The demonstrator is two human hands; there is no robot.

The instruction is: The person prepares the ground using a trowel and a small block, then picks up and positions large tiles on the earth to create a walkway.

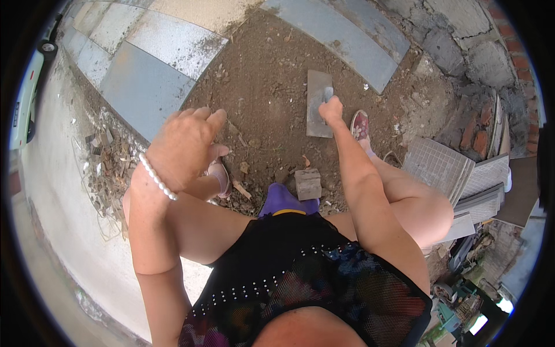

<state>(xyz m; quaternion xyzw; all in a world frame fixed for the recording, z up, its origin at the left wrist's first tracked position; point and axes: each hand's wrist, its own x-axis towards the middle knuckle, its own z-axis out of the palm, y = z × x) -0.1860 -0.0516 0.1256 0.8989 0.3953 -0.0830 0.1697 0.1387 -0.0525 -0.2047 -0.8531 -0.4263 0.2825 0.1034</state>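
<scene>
My right hand point(331, 110) grips the handle of a rectangular metal plastering trowel point(318, 104), whose flat blade lies on or just above the brown soil point(260, 86). On the left, my left hand point(188, 134), with a white beaded bracelet point(157, 175) at the wrist, is raised in front of my left knee. Its fingers are spread apart and hold nothing. Laid grey tiles point(147, 82) border the soil on the left, and more long grey tiles point(347, 43) lie beyond the trowel.
A small block point(308, 184) stands on the soil between my feet, near a purple object point(282, 200). Stacked tiles point(438, 167) lean by my right knee. Rubble point(108, 173) lies at the left. A rough stone wall point(459, 43) rises at the upper right; a vehicle point(28, 95) stands far left.
</scene>
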